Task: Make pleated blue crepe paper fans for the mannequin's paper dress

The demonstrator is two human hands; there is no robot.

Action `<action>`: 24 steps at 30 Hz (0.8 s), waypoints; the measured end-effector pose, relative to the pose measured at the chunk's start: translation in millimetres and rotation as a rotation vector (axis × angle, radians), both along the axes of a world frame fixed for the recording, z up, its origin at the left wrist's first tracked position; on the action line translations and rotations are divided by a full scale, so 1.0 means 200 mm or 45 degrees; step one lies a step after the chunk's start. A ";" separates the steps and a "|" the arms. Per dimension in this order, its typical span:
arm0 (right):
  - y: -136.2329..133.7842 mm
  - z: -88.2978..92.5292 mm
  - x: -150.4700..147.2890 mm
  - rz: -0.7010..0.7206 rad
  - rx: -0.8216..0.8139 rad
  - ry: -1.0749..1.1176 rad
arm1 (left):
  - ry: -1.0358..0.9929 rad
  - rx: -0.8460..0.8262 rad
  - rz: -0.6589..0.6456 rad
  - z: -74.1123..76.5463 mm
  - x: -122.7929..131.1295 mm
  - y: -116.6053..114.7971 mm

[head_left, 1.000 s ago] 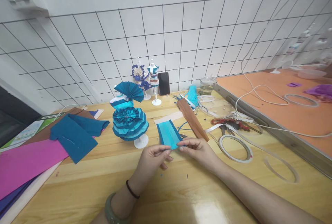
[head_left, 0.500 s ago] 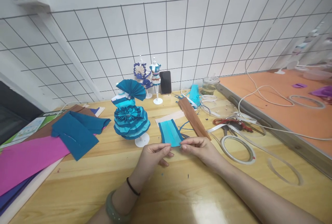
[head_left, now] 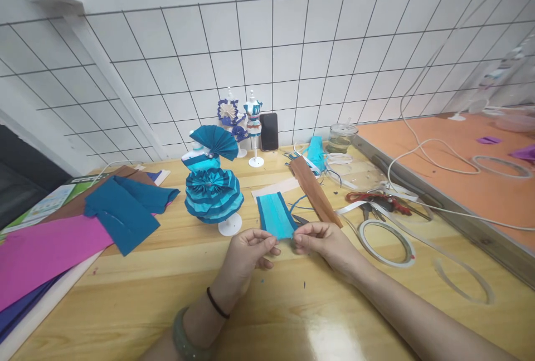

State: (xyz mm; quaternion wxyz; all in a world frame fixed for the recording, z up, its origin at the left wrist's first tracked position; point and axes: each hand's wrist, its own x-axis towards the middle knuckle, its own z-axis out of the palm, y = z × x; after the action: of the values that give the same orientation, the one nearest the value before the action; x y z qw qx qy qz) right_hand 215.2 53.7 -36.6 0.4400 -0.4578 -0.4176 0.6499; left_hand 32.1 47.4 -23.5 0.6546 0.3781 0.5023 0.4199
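My left hand (head_left: 247, 252) and my right hand (head_left: 321, 241) both pinch the near edge of a small light-blue paper piece with dark-blue borders (head_left: 275, 215) that lies on the wooden table (head_left: 167, 294). The fingertips of the two hands are close together at that edge. My left wrist carries a black band and a green bangle. Just behind and left of the paper stands a mannequin dressed in a pleated blue paper dress (head_left: 212, 185).
Dark-blue (head_left: 121, 210), pink (head_left: 42, 252) and purple paper sheets lie at the left. A brown pleated strip (head_left: 313, 191), red scissors (head_left: 378, 199), tape rolls (head_left: 387, 235), a glass jar (head_left: 340, 137), a phone (head_left: 270, 131) and two small mannequins (head_left: 242, 124) are behind. An orange table with white cables (head_left: 438, 166) is at the right.
Both hands have edged a little closer together along the paper's near edge. The view has shifted slightly to the left and up.
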 end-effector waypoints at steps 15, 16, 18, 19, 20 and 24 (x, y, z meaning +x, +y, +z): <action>-0.01 0.02 -0.02 -0.060 -0.096 0.040 | 0.136 0.091 -0.002 -0.02 0.01 0.00; -0.01 0.02 -0.02 -0.076 -0.097 0.041 | 0.134 0.092 0.004 -0.02 0.01 0.00; -0.02 0.02 -0.03 -0.101 -0.104 0.042 | 0.127 0.100 0.011 -0.02 0.02 0.00; -0.02 0.02 -0.03 -0.103 -0.109 0.046 | 0.122 0.108 0.013 -0.02 0.02 0.00; -0.02 0.02 -0.03 -0.100 -0.109 0.051 | 0.118 0.118 0.013 -0.02 0.01 0.00; -0.01 0.02 -0.03 -0.105 -0.104 0.070 | 0.132 0.143 0.003 -0.01 0.01 0.00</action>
State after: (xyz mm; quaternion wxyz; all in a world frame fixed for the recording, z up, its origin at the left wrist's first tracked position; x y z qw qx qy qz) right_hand 209.8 51.2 -32.6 0.4585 -0.4742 -0.3593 0.6602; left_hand 34.1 47.3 -25.7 0.6049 0.4350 0.5116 0.4279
